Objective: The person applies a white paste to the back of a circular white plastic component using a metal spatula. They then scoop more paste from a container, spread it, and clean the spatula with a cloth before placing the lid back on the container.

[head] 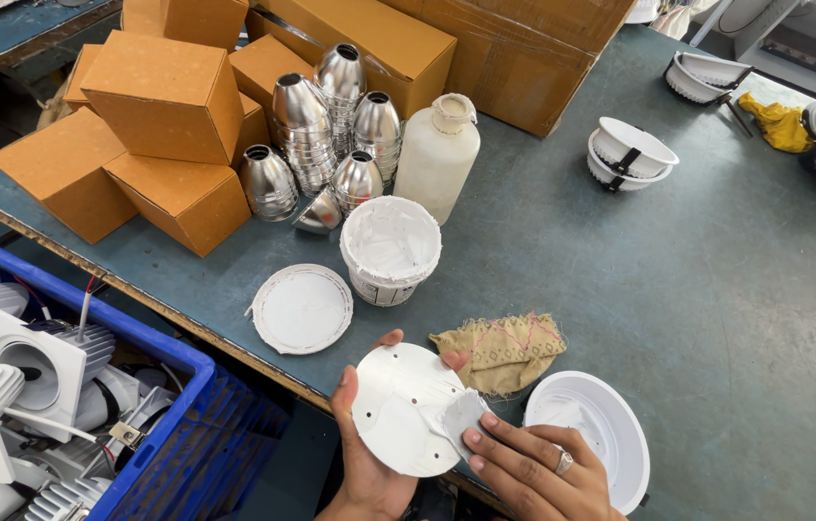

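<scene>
Hands: left hand (369, 463) grips white disc (406, 410) | right hand (533, 468) fingertips press its right edge

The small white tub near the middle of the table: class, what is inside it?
The white tub stands open and holds thick white paste, smeared up its walls. The paste covers the bottom, so nothing beneath shows.

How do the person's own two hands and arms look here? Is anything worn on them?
Both hands are bare, without gloves. The right hand wears a silver-coloured ring on one finger. The left hand shows no ring or other jewellery on the parts in view. No sleeve reaches the wrists; only a short part of each wrist is visible at the lower edge, so watches or sleeves higher up cannot be judged.
</scene>
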